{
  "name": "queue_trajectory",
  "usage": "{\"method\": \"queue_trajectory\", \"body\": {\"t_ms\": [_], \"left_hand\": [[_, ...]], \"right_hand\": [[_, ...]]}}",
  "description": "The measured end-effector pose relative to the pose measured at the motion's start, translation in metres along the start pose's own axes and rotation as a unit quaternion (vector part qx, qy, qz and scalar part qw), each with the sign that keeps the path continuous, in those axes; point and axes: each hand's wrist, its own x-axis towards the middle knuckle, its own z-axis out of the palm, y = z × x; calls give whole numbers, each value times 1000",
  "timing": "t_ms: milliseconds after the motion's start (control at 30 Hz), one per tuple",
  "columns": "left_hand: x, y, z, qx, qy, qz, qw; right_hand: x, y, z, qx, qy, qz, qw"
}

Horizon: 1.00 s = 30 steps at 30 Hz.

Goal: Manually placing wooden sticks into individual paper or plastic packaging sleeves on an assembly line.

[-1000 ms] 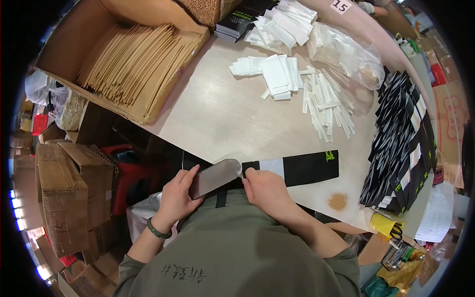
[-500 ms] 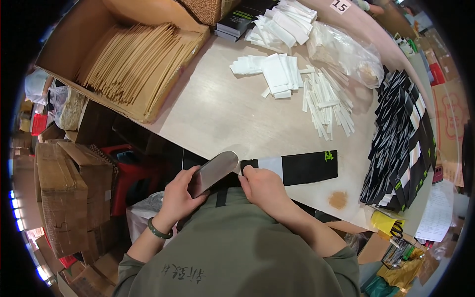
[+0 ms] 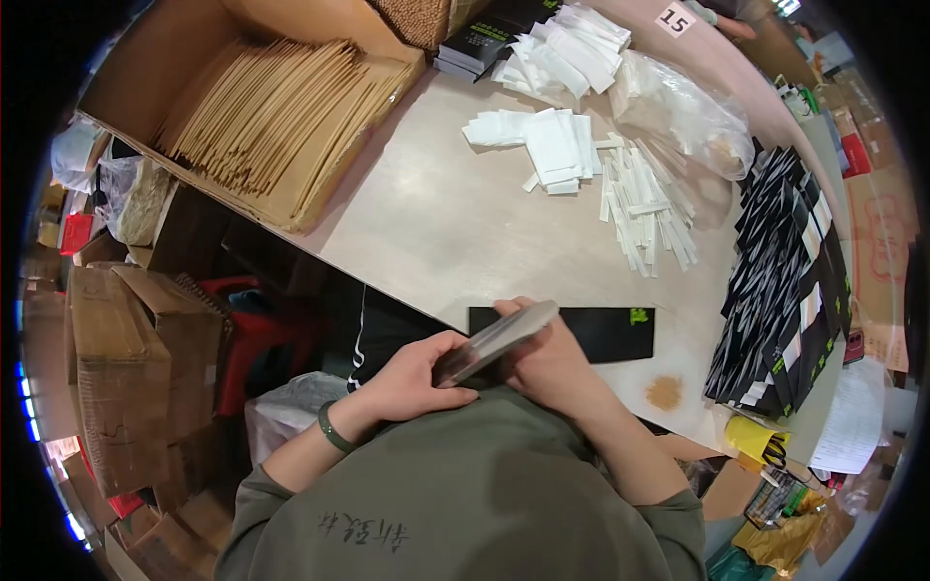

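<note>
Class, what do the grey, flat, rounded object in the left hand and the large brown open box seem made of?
Grey, flat, rounded object: perhaps metal or plastic, satin, from its soft sheen.
Large brown open box: likely cardboard, matte, from dull walls, rough edge.

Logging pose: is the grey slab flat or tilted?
Tilted: the grey slab in the left hand shows nearly edge-on, partly hiding the right hand.

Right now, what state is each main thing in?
Grey round-ended slab: tilted, in the bare left hand
Black rectangular sheet: flat, partly hidden
Brown cardboard box: open, partly filled
Clear plastic bag: crumpled
Thin white strips: loosely heaped
White rectangular packets: overlapping
Long black pieces: overlapping, heaped
</note>
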Motion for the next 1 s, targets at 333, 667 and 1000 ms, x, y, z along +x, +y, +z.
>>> {"method": "queue_trajectory", "body": {"t_ms": [333,667,1000], "left_hand": [[-21,6,-28,217,248,-74,941],[-66,-26,-42,381,244,0,892],[-39,12,-58,543,77,116,828]], "right_hand": [[38,-38,7,97,142,119,978],[49,-51,13,84,-8,188,979],[49,-42,21,154,106,220,957]]}}
